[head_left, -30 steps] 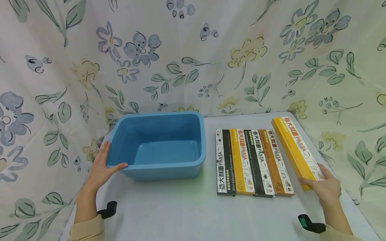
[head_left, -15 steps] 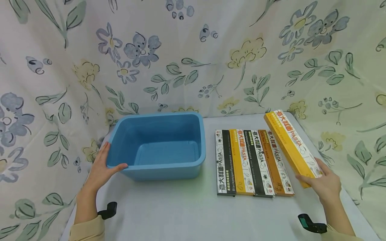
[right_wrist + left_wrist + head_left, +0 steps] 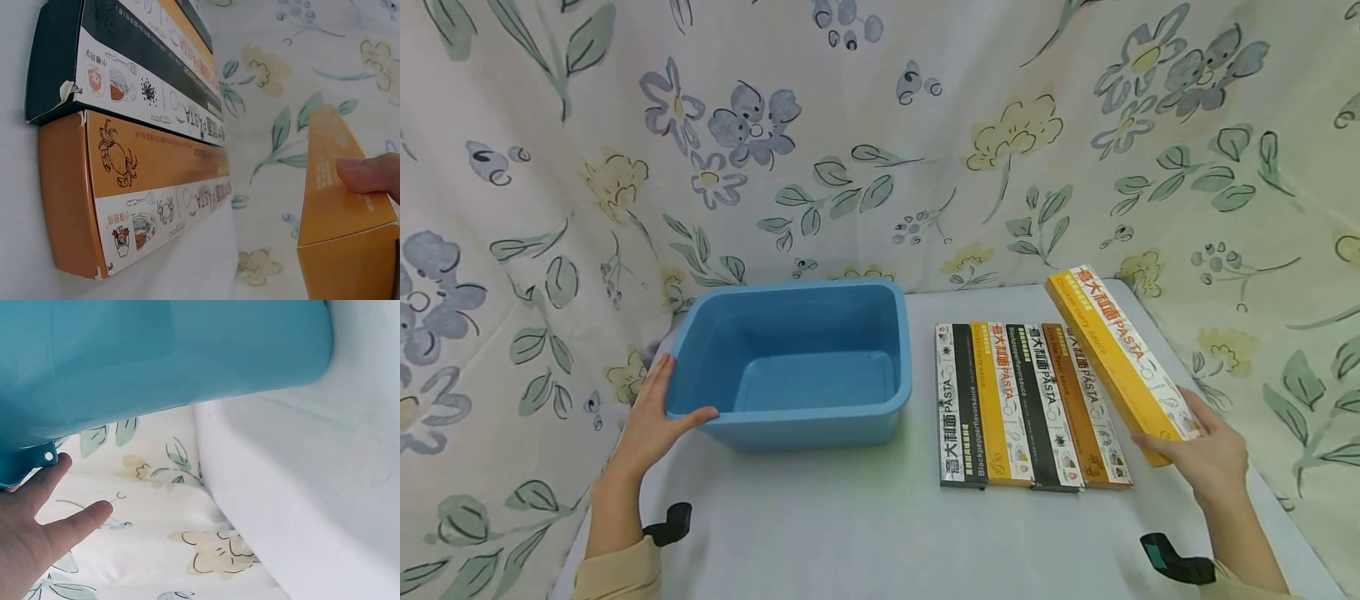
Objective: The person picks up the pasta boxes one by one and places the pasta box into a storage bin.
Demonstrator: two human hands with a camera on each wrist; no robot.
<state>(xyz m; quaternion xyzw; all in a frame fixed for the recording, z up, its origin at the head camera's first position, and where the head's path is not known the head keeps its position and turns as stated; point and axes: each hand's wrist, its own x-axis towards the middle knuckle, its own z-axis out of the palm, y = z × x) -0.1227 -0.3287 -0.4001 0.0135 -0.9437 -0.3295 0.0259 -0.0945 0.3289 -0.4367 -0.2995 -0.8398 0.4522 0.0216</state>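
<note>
right hand (image 3: 1212, 457) grips box (image 3: 1116, 354) lettered "pasta", "curry sauce"; left hand (image 3: 653, 421) spread against tub (image 3: 805, 427).

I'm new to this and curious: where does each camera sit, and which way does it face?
Head: worn on the head, facing forward and down at the blue bin and pasta boxes; both forearms, left fingers and right fingers show.
Left wrist: worn there, facing the bin's outer wall and floral curtain; some left fingers show.
Right wrist: worn there, facing the boxes' near ends; part of the right fingers shows.
Shared: head and right wrist both show the brown box and held yellow box.
</note>
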